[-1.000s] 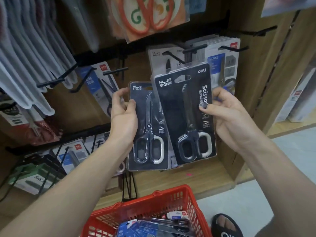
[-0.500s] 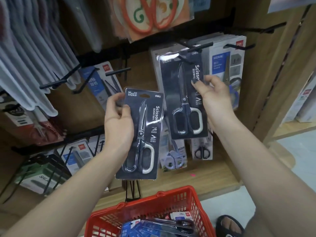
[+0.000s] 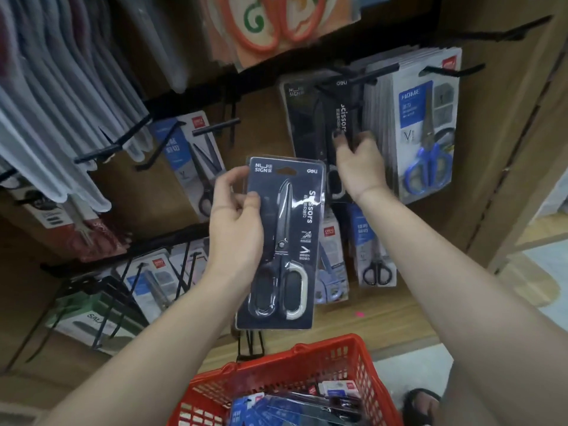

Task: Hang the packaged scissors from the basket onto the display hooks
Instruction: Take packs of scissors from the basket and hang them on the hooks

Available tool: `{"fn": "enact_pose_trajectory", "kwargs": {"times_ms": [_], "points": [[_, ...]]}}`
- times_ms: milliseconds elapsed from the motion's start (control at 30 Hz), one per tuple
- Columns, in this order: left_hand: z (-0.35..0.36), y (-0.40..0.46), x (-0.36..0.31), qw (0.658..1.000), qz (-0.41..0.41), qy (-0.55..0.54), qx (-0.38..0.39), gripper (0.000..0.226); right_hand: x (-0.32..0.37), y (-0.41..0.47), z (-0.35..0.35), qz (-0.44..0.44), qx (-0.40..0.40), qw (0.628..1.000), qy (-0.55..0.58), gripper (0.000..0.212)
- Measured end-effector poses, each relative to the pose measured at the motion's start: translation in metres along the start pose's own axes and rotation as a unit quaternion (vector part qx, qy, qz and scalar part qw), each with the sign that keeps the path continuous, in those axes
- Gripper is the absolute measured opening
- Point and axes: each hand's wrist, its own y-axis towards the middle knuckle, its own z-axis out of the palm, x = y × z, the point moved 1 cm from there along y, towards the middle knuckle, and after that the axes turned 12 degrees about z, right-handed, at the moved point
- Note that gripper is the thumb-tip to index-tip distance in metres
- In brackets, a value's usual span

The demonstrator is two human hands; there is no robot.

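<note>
Packaged scissors are split between three places just now. One black Nusign pack is held out in front of the shelf by the left hand, thumb across its face and fingers curled behind its left edge, so it is grasped and upright, not yet near any hook. A second black pack sits up at the display hook on the upper rail; the right hand has its fingertips pinching that pack's lower right edge. Blur makes it hard to tell whether the pack's hang hole is fully seated on the hook or only part-way on.

Just to the right hangs a full row of blue-handled HOME scissors, and further left another blue-carded pair hangs on its own peg. Below, near the shelf's front edge, the red basket holds several more blue and dark packs.

By my reading the task is partly done: one dark pack is at the hook, one is waiting in hand, and the basket's remaining stock is all left to hang. The likely next need is to let go of the hung pack and bring the held one up to the same hook.
</note>
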Motion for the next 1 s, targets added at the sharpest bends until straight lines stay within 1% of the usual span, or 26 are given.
{"fn": "enact_pose_trajectory", "kwargs": {"times_ms": [67,133,167,200,233,300,333,367,467,567,633,700,800,933,1000], "points": [[0.008,0.001,-0.001,1.000,-0.003,-0.008,0.007,0.034,-0.002,-0.011,-0.003,-0.007,-0.001,0.999,-0.052,0.044],[0.014,0.002,-0.002,1.000,-0.012,-0.015,0.004,0.034,-0.005,-0.027,-0.013,-0.025,-0.010,0.996,-0.080,0.039],[0.015,0.003,-0.002,1.000,-0.015,-0.018,0.002,0.034,-0.006,-0.034,-0.019,-0.024,-0.010,0.997,-0.072,0.036],[0.017,0.004,-0.002,1.000,-0.016,-0.020,0.000,0.034,-0.007,-0.041,-0.026,-0.008,0.001,0.999,-0.036,0.034],[0.018,0.004,-0.003,1.000,-0.015,-0.021,-0.002,0.035,-0.008,-0.047,-0.034,0.029,0.034,0.999,0.030,0.032],[0.020,0.006,-0.006,1.000,-0.009,-0.025,-0.003,0.036,-0.008,-0.060,-0.049,0.106,0.140,0.973,0.151,0.032],[0.022,0.007,-0.007,1.000,-0.004,-0.030,-0.002,0.037,-0.010,-0.067,-0.055,0.115,0.190,0.960,0.173,0.031],[0.024,0.007,-0.009,0.999,0.001,-0.034,0.003,0.037,-0.013,-0.072,-0.059,0.107,0.226,0.953,0.172,0.034],[0.032,0.003,-0.016,0.998,0.030,-0.037,0.034,0.036,-0.023,-0.086,-0.063,0.080,0.278,0.942,0.173,0.041],[0.040,-0.004,-0.025,0.995,0.062,-0.019,0.075,0.034,-0.028,-0.089,-0.066,0.074,0.289,0.924,0.240,0.033],[0.042,-0.003,-0.031,0.994,0.070,0.001,0.084,0.030,-0.030,-0.087,-0.072,0.056,0.296,0.920,0.250,0.031],[0.042,0.004,-0.038,0.992,0.073,0.037,0.092,0.038,-0.031,-0.084,-0.080,0.017,0.296,0.926,0.234,0.032],[0.042,0.020,-0.044,0.987,0.071,0.088,0.118,0.054,-0.029,-0.081,-0.090,-0.046,0.265,0.936,0.226,0.030],[0.049,0.050,-0.052,0.974,0.111,0.156,0.124,0.060,-0.022,-0.080,-0.095,-0.111,0.243,0.929,0.256,0.030],[0.053,0.064,-0.052,0.966,0.115,0.186,0.140,0.064,-0.018,-0.079,-0.094,-0.126,0.241,0.926,0.261,0.029]]}}
